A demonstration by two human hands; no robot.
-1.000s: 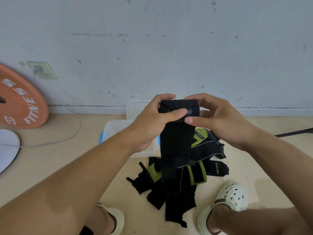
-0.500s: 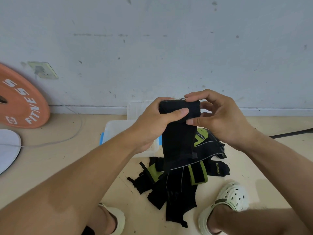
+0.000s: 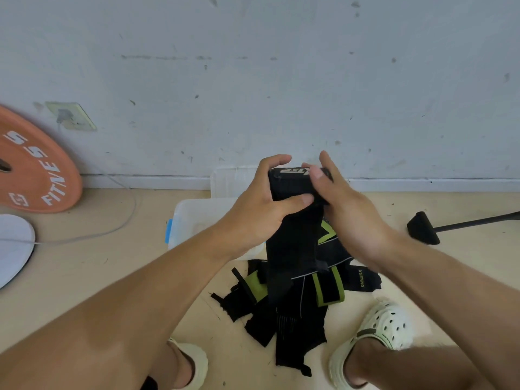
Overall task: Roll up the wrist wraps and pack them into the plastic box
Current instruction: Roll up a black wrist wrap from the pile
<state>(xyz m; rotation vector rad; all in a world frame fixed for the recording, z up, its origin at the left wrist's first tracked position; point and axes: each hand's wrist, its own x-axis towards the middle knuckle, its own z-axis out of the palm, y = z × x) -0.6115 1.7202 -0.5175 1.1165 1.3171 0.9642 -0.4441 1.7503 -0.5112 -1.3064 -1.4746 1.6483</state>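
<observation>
plastic box (image 3: 194,218) half behind left forearm, orange weight plate (image 3: 31,170) cut off at left edge

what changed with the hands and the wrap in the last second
Both hands, left and right, turned the rolled end of the black wrist wrap further, so white lettering now shows on top and the hanging tail is shorter. The pile of wraps and plastic box stayed put.

Both hands (image 3: 306,209) grip a part-rolled wrist wrap (image 3: 294,190).
</observation>
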